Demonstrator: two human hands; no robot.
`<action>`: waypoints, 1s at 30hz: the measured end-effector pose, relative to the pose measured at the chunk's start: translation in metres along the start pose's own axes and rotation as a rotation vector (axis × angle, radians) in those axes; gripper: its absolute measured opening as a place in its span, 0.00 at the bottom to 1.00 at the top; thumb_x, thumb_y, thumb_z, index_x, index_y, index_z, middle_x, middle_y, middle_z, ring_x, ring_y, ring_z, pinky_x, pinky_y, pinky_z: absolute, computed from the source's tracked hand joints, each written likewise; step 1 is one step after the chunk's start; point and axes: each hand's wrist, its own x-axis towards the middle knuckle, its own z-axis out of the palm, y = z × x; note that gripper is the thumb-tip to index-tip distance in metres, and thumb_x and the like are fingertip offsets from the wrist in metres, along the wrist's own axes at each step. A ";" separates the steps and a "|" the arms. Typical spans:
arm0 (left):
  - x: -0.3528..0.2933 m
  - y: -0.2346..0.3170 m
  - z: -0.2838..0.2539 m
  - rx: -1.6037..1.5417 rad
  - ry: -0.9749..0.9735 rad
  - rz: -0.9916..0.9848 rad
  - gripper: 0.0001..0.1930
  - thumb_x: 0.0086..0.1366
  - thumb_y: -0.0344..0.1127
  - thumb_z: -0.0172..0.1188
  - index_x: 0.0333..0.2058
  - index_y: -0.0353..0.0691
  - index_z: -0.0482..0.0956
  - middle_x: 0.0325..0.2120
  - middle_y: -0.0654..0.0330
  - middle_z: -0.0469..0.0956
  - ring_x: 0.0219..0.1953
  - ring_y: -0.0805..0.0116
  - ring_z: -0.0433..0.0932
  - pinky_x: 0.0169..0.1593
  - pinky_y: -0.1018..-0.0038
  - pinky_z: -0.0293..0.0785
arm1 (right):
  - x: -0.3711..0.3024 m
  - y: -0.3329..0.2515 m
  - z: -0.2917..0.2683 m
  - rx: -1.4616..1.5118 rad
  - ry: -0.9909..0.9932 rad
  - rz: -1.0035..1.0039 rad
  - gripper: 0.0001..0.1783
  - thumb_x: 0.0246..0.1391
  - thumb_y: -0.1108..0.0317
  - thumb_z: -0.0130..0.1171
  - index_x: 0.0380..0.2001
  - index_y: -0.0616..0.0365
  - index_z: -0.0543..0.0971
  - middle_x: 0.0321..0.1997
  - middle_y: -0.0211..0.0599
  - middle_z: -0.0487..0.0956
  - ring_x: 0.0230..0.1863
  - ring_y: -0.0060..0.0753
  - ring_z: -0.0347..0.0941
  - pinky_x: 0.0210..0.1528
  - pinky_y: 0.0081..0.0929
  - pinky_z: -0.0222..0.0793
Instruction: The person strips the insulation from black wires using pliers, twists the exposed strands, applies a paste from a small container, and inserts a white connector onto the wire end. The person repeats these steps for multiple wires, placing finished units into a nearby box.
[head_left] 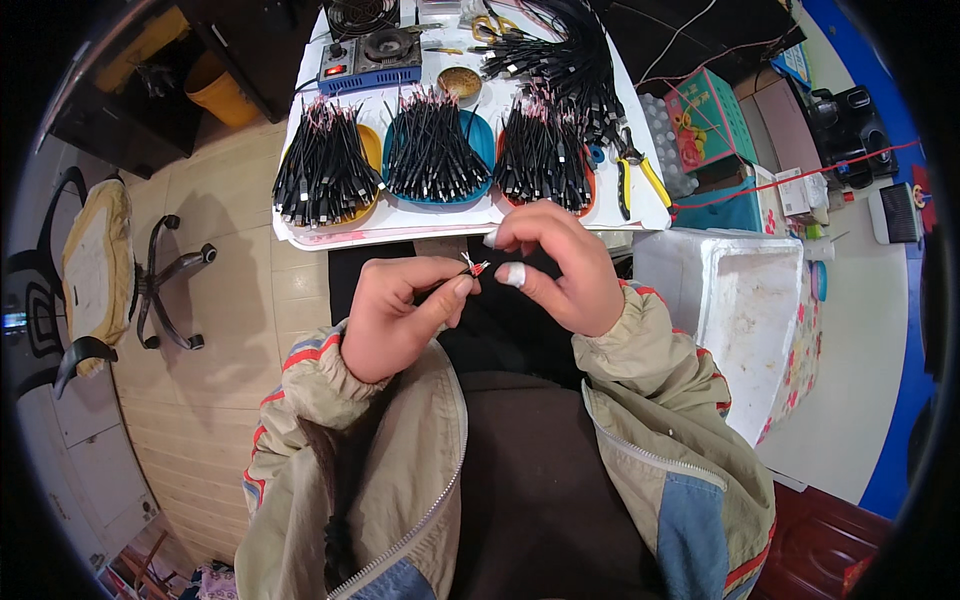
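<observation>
My left hand (405, 312) pinches a black cable end (474, 268) between thumb and forefinger. Thin white and red wires fan out from its stripped tip; the rest of the cable is mostly hidden. Close by on the right, my right hand (568, 270) has its thumb and forefinger apart, with nothing visible between them. White tape covers those two fingertips. Both hands are over my lap, just short of the table's front edge. Beyond them, bundles of black cables (436, 150) lie in a yellow tub (371, 148), a blue tub (481, 135) and an orange tub (588, 200).
On the white table (400, 234) stand a blue-cased device (370, 72) and a small round bowl (460, 82). Yellow-black wire strippers (637, 172) lie at its right edge, near more cables (560, 50). A white foam box (735, 320) is at right, an office chair (110, 275) at left.
</observation>
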 end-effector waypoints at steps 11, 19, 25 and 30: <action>0.006 -0.010 0.003 0.848 0.029 0.679 0.05 0.58 0.24 0.59 0.34 0.31 0.78 0.16 0.57 0.72 0.17 0.67 0.71 0.20 0.72 0.65 | 0.002 0.004 -0.004 0.130 -0.238 0.139 0.10 0.46 0.74 0.62 0.34 0.59 0.75 0.32 0.34 0.75 0.31 0.31 0.70 0.36 0.26 0.65; 0.003 -0.010 -0.006 -0.300 -0.196 -0.123 0.06 0.64 0.28 0.57 0.32 0.30 0.80 0.18 0.64 0.73 0.17 0.80 0.65 0.22 0.80 0.60 | 0.000 -0.004 -0.010 0.033 -0.180 -0.010 0.12 0.48 0.75 0.63 0.38 0.59 0.76 0.33 0.34 0.75 0.36 0.32 0.71 0.40 0.28 0.67; 0.002 -0.011 -0.004 -0.366 -0.239 -0.182 0.06 0.63 0.28 0.57 0.32 0.31 0.80 0.17 0.62 0.74 0.17 0.79 0.68 0.22 0.80 0.59 | 0.002 -0.007 -0.006 -0.186 -0.088 -0.317 0.15 0.40 0.78 0.63 0.36 0.57 0.76 0.34 0.38 0.75 0.36 0.44 0.71 0.40 0.34 0.68; 0.000 -0.013 0.012 0.716 0.095 0.628 0.05 0.56 0.24 0.60 0.33 0.32 0.79 0.17 0.52 0.73 0.18 0.60 0.73 0.22 0.70 0.66 | -0.009 -0.006 0.005 0.483 -0.156 0.468 0.07 0.54 0.73 0.58 0.36 0.61 0.75 0.34 0.32 0.75 0.35 0.26 0.70 0.37 0.23 0.67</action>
